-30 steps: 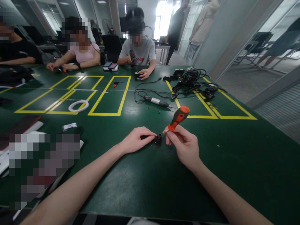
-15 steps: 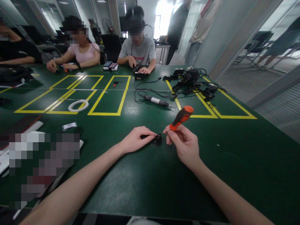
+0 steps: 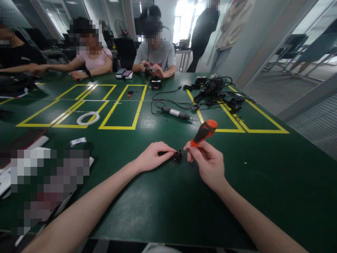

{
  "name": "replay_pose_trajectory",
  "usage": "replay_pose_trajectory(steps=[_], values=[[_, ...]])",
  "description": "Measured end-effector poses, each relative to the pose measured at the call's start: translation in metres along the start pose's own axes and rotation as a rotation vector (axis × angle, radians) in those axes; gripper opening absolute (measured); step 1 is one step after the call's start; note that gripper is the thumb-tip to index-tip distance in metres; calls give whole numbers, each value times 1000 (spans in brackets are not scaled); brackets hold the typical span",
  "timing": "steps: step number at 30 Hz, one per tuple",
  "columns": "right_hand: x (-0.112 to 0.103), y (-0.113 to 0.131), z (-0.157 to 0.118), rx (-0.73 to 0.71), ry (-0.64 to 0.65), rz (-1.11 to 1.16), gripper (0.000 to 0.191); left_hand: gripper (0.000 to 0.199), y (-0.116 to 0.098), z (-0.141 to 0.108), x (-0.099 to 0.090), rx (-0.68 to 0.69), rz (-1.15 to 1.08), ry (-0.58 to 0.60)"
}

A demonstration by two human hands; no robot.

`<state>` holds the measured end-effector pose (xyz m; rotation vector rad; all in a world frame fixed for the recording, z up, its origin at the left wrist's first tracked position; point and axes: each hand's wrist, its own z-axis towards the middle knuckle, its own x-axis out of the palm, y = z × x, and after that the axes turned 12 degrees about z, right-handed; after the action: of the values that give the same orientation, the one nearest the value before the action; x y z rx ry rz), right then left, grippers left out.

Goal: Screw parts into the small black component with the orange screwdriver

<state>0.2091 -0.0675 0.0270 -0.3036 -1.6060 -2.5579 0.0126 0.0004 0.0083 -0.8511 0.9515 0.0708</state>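
On the green table stands a small black round part (image 3: pixel 177 157) with a wider base and a narrow metal-rimmed neck. My left hand (image 3: pixel 155 156) steadies it from the left, with thumb and fingertips closed against its side. My right hand (image 3: pixel 207 160) grips a screwdriver (image 3: pixel 204 133) with an orange and black handle, tilted so the handle points up and to the right. The thin shaft runs down left toward the part. Whether the tip touches the part is hard to make out.
Beyond my hands lies a corded electric screwdriver (image 3: pixel 176 113). Tangled black cables (image 3: pixel 214 89) sit at the right back. A white tape ring (image 3: pixel 88 118) and a small white packet (image 3: pixel 78 141) lie on the left. Co-workers sit along the far side near yellow tape outlines (image 3: pixel 118 128).
My hands, the screwdriver and the black part stay almost in place. Across the table, a co-worker has brought both hands together and raised them; another has stretched an arm out to the left.
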Motion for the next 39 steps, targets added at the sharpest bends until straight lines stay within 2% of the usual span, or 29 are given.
replay_pose_trajectory(steps=[3,9,17,29,39], values=[[-1,0,0,1,12,6,26,22,0,0,0,3,1,0],[1,-1,-2,6,23,54,17,23,0,1,-1,1,4,7],[2,1,0,17,19,54,25,23,1,0,0,3,-4,13],[2,2,-1,18,13,-53,19,23,1,0,0,-4,-6,6],[-2,-2,-5,15,24,-46,12,23,0,0,0,-12,-3,3]])
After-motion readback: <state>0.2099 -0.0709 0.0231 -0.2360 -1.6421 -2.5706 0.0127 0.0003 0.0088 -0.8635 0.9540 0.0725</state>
